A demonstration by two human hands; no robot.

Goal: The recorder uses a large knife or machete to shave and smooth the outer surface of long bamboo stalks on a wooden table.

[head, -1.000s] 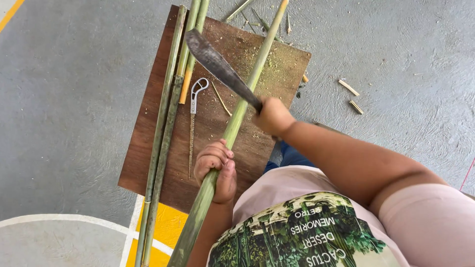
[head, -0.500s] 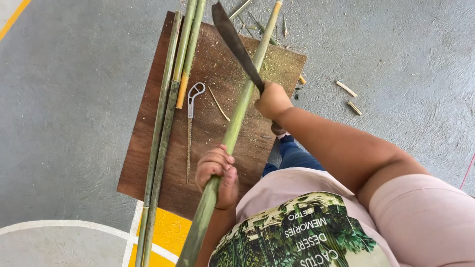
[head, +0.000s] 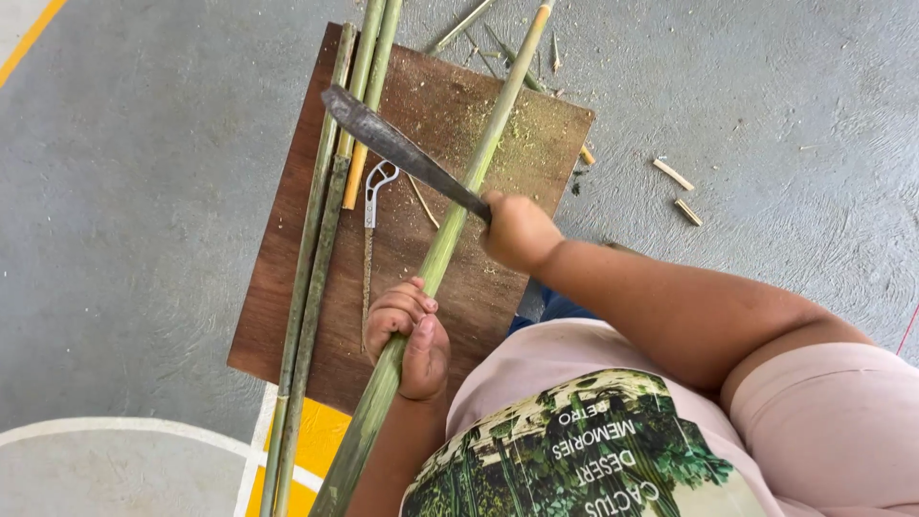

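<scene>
While left hand (head: pixel 407 330) clamps bamboo (head: pixel 450 230) on board (head: pixel 287 287), I see right hand (head: pixel 517 230) gripping machete (head: pixel 397 148); shavings lie about, pole uncut, trimming apparently midway.

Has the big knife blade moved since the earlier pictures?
Yes. The blade swung left; its tip now lies over the thin stalks at the left edge of the brown board. The right hand holds it.
</scene>
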